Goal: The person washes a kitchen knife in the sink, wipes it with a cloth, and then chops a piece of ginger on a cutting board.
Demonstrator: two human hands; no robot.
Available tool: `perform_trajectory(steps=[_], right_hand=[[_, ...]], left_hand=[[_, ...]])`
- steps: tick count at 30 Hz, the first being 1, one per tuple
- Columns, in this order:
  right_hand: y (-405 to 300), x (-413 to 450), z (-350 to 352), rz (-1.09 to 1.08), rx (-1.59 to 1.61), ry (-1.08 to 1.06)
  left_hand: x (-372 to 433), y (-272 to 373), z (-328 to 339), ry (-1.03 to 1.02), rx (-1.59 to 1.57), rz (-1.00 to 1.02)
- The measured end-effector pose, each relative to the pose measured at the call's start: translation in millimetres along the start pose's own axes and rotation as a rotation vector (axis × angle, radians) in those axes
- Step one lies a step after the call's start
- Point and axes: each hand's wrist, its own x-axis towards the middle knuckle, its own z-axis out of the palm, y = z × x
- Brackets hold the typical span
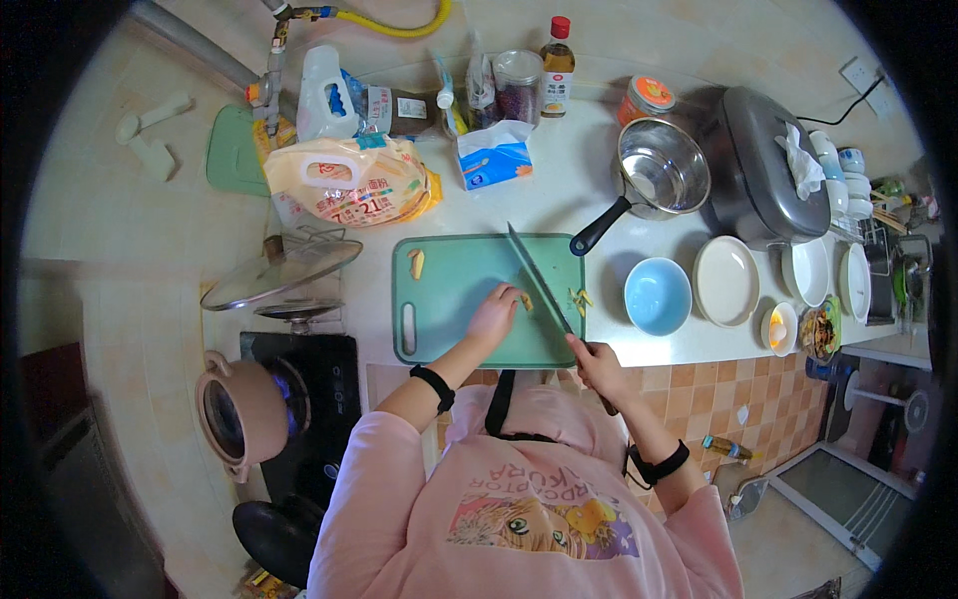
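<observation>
A green cutting board [449,322] lies on the counter before me. My left hand [494,317] holds a small piece of ginger [527,302] against the board with its fingertips. In my right hand [596,365] is the handle of a kitchen knife [540,278], its long blade slanting across the board just right of the ginger. Thin cut strips, which look like ginger [579,301], lie at the board's right edge. Two pieces, probably ginger too [417,263], rest near the board's upper left corner.
Right of the board stand a blue bowl [658,296], a cream plate [726,281] and a steel saucepan [663,168], its black handle [601,226] reaching toward the board's corner. A lidded clay pot [258,419] sits over a blue flame at left. Behind are a flour bag [355,183] and tissue pack [495,159].
</observation>
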Motion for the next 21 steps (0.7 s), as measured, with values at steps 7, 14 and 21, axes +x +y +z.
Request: perform_trajectory(steps=[7,14,21], right_hand=[[2,33,30,-0.114,-0.067,-0.005],[-7,41,34,-0.254,-0.008,0.1],[-2,55,34,-0.175,0.103,0.059]], left_hand=[[4,-5,-2,-0.004,0.277,0.195],[18,-7,14,0.007,0.276,0.124],[28,-9,15,0.091,0.184,0.11]])
